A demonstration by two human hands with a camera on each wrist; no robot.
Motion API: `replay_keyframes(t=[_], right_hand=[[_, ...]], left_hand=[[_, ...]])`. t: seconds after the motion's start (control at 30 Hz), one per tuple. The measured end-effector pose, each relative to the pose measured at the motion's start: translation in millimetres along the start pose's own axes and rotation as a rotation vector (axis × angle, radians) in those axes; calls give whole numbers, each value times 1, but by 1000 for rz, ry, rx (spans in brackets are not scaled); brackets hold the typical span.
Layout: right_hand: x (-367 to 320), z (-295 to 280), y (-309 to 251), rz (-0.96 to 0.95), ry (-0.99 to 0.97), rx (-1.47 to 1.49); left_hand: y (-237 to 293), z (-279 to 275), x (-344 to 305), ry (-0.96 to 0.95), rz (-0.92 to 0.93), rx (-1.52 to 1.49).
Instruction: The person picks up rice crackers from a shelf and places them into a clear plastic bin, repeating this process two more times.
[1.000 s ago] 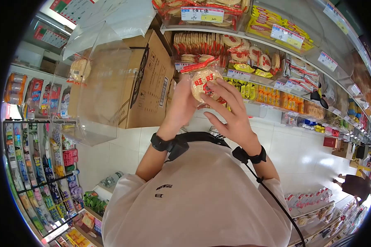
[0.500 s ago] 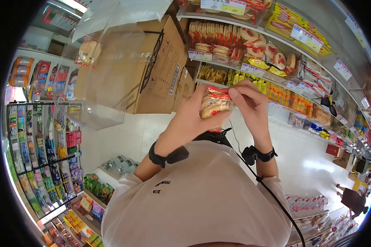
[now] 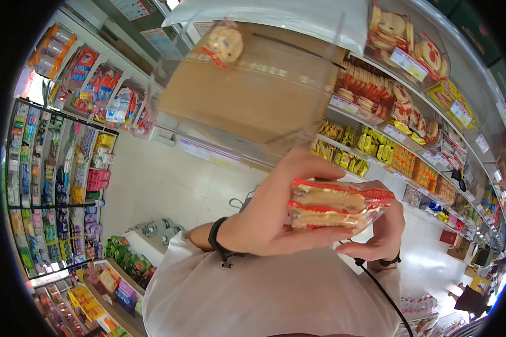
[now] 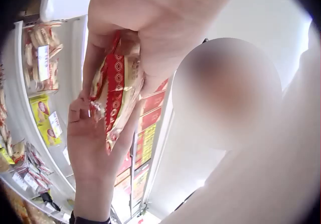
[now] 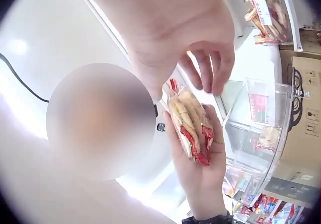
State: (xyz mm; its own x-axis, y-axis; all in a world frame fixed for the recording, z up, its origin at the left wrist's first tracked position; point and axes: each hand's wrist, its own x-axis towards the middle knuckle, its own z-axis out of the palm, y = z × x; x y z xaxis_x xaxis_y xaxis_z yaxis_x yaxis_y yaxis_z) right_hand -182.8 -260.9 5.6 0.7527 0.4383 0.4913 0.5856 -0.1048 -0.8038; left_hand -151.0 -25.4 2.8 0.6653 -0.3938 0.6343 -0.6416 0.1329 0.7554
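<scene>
My left hand (image 3: 270,208) grips a small stack of rice cracker packs (image 3: 331,205) in clear and red wrapping, edge-on in the head view. Its thumb lies along the near side and its fingers along the far side. At the right end of the packs is my right hand (image 3: 385,224), with loosely bent fingers. The right wrist view shows a gap between the right thumb and fingers, close to the upper end of the packs (image 5: 190,118). A single rice cracker pack (image 3: 225,45) lies in a clear plastic bin (image 3: 180,118) in front of me.
A cardboard box (image 3: 247,95) stands beneath the bin. To the right, shelves carry rows of rice crackers (image 3: 365,81) and yellow snack packs (image 3: 371,143), with price tags. Several packaged goods (image 3: 101,87) hang at the left. A person (image 3: 471,297) is far off at the lower right.
My view has turned left toward the box and bin. The rice crackers have tipped edge-on and moved right and down in view. My right hand has let go of the wrapper's top edge.
</scene>
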Motion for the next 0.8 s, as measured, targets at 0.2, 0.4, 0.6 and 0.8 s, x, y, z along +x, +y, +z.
replay_keyframes(t=[0.2,0.4,0.6,0.8], right_hand=[[49,61,-39,116,-45,-146],[79,54,-61,47,6,-195],[105,35,-61,166,135,-78],[145,40,-71,475,124,-257]], left_hand=[[24,-79,-29,-5,-63,-143],[25,-147,-30,-112,-54,-339],[36,-179,-33,478,-262,-36],[-2,-218,-23,572,-248,330]])
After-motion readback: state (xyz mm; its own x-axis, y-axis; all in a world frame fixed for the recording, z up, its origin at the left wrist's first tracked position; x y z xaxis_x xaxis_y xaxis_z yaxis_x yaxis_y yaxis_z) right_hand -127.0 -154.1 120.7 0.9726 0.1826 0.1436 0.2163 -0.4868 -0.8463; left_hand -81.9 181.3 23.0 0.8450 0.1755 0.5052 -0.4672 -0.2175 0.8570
